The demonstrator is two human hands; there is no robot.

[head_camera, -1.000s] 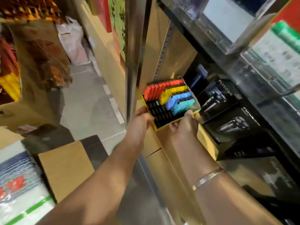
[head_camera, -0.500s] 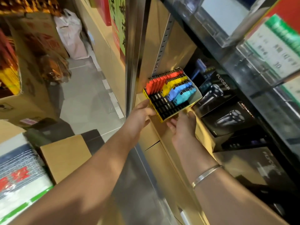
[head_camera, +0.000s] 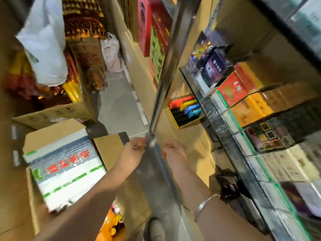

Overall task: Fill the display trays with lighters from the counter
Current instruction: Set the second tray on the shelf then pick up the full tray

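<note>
A yellow display tray [head_camera: 190, 123] sits on a lower shelf inside the cabinet, partly behind the metal door frame. Rows of red, yellow and blue lighters [head_camera: 188, 106] fill its far half; its near slots are black. Both my hands are pulled back, well below the tray. My left hand [head_camera: 133, 150] hangs in front of the frame's lower corner with fingers loosely curled, holding nothing. My right hand [head_camera: 174, 151] is just right of the frame, fingers loosely curled and empty. A bangle circles my right wrist. The view is blurred by motion.
A vertical metal door frame [head_camera: 164, 80] runs between my hands. Glass shelves [head_camera: 231, 140] at right carry cigarette cartons and boxes. Open cardboard boxes [head_camera: 57, 162] stand on the floor at left, more boxes and bags behind them. A grey tiled aisle [head_camera: 119, 108] runs ahead.
Both hands let go of the lighter tray, which now rests on the shelf, and drew back toward me. The camera swung up and back, showing more shelves.
</note>
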